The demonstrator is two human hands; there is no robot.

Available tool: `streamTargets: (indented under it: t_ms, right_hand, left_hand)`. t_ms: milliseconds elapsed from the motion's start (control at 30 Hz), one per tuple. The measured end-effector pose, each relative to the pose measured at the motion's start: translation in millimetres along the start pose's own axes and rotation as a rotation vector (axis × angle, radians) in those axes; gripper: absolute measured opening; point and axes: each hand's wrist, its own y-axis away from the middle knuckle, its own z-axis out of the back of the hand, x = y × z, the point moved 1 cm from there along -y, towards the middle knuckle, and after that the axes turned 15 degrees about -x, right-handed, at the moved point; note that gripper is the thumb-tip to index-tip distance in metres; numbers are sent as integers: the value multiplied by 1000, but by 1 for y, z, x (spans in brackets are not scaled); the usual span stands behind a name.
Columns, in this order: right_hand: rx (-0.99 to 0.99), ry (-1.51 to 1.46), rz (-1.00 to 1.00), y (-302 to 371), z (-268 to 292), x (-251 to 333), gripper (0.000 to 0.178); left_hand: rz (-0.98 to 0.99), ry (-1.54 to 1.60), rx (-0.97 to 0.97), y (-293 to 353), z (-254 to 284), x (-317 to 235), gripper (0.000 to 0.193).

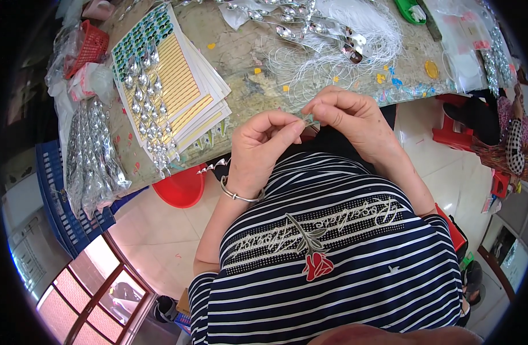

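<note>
Close together at the table's near edge, both my hands are pinched. My left hand (264, 141), with a metal bangle on its wrist, has thumb and index finger pressed together. My right hand (353, 118) pinches just beside it, the fingertips nearly meeting. Something thin and pale seems to run between them, too fine to name. A short silver spiral strand (211, 167) hangs beside my left wrist. Beyond my hands lies a tangle of white cords (356, 34) with shiny silver spiral pieces (287, 31).
On the left of the worn table (241, 69) are stacked sticker sheets (172, 63) with silver spiral strands (144, 98) on top. Bagged silver strands (91, 149) hang over the left edge near a red basket (91, 49). A green tray (410, 10) sits at the far right. Below are red stools (180, 187).
</note>
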Motion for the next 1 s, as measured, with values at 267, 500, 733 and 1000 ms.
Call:
streamTargets:
  t_ms: [267, 500, 733, 1000]
  right_hand:
    - [15, -61, -78, 3, 6, -2, 23]
    - [105, 3, -31, -4, 6, -6, 21]
    - [93, 73, 81, -7, 6, -8, 10]
    - [-26, 786, 863, -11, 8, 11, 4]
  left_hand:
    - [-64, -98, -59, 2, -1, -1, 10]
    - [-31, -114, -12, 2, 1, -2, 6]
    - [15, -128, 34, 2, -1, -6, 7]
    - [-51, -141, -61, -1, 10, 2, 11]
